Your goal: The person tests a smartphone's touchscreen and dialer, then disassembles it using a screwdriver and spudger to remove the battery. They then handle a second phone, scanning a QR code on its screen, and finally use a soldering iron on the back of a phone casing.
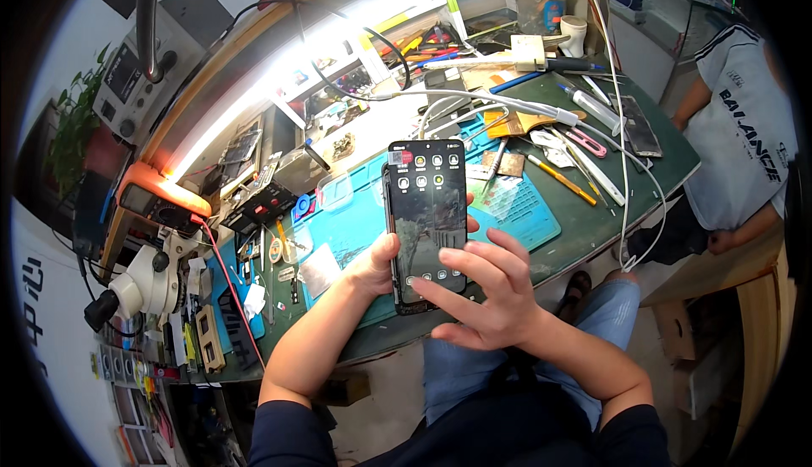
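A smartphone (425, 222) with a lit screen is held upright above the near edge of the bench. The screen shows rows of app icons, and a small red sticker sits at its upper left corner. Along its left and lower edges a dark frame shows, as if the screen does not sit flush. My left hand (378, 262) grips the phone from the left, thumb on the near side and fingertips showing past the right edge. Over the lower screen, my right hand (495, 293) has its fingers spread, the index fingertip at the bottom icons; whether it touches cannot be told.
Blue work mats (537, 217) cover part of the green bench (592, 228). An orange multimeter (165, 198) and a white microscope part (144, 285) stand left. Tweezers, a brush (529, 120) and a yellow pen-like tool (560, 179) lie right, near hanging white cables (623, 129). A person (744, 120) stands right.
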The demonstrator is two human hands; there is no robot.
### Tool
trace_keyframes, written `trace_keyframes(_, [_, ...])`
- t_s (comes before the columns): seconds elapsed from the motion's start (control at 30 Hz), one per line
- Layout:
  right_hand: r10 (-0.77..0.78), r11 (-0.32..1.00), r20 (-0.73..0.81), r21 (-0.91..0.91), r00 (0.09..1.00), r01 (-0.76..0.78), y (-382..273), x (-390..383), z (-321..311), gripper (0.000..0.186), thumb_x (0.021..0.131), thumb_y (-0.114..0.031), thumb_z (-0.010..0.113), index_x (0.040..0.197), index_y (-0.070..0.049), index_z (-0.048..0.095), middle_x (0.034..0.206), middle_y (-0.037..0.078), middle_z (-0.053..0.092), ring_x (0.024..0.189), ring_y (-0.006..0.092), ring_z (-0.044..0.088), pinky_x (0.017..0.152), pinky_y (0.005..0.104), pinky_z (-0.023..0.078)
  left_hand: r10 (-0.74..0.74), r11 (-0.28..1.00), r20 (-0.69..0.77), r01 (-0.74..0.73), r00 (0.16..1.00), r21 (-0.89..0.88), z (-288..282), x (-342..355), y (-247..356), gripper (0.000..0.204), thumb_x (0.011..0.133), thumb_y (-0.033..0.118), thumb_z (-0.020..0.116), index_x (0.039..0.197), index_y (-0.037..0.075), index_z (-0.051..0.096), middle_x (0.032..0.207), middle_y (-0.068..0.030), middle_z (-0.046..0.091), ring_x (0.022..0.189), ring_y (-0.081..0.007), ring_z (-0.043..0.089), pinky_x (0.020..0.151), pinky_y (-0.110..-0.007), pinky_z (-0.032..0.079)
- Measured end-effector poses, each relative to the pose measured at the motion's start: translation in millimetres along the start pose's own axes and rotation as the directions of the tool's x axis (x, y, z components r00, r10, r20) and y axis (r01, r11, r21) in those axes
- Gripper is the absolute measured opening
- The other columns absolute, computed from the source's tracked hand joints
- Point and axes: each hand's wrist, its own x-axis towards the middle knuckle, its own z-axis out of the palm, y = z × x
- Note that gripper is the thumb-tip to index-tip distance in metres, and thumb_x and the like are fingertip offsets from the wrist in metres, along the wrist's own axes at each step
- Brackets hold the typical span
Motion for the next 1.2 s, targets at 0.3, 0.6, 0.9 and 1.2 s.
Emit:
trace_keyframes(0.3, [0.134,0.990,-0.108,0.046,0.985,-0.130,5,-7,-2,0.043,0.101,-0.045,0.048,0.113,-0.012,0.074,0.123,0.011,0.058,0.112,0.0296,0.050,0.102,0.0486,0.042,-0.047,0.995,0.055,0.051,0.997,-0.081,-1,0,0,0.122,0.069,0.058,0.086,0.157,0.001,0.024,0.141,-0.0198,0.052,0.129,-0.0312,0.057,0.109,-0.045,0.047])
trace_keyframes(0.6, [0.268,0.962,-0.129,0.077,0.955,-0.260,6,-4,-2,0.039,0.098,-0.035,0.054,0.120,-0.006,0.069,0.126,0.013,0.059,0.115,0.0328,0.052,0.103,0.0496,0.041,-0.086,0.992,0.045,0.090,0.995,-0.085,-1,0,2,0.129,0.065,0.059,0.089,0.157,-0.001,0.021,0.141,-0.0192,0.052,0.124,-0.0286,0.060,0.109,-0.042,0.047])
trace_keyframes(0.9, [0.303,0.945,-0.127,0.168,0.944,-0.281,10,-3,-4,0.045,0.098,-0.031,0.056,0.128,0.001,0.060,0.132,0.015,0.062,0.114,0.0335,0.057,0.102,0.0486,0.042,-0.172,0.970,0.095,0.186,0.980,-0.156,-5,-5,2,0.130,0.066,0.056,0.091,0.158,0.002,0.018,0.143,-0.0180,0.052,0.128,-0.0358,0.057,0.108,-0.046,0.048])
trace_keyframes(1.2, [0.303,0.941,-0.104,0.194,0.947,-0.279,10,-2,-4,0.044,0.098,-0.031,0.057,0.127,0.000,0.059,0.130,0.014,0.063,0.114,0.0317,0.057,0.102,0.0488,0.042,-0.164,0.975,0.101,0.177,0.981,-0.135,-5,-5,2,0.130,0.065,0.056,0.091,0.158,0.000,0.019,0.143,-0.0195,0.051,0.126,-0.0346,0.059,0.108,-0.045,0.049])
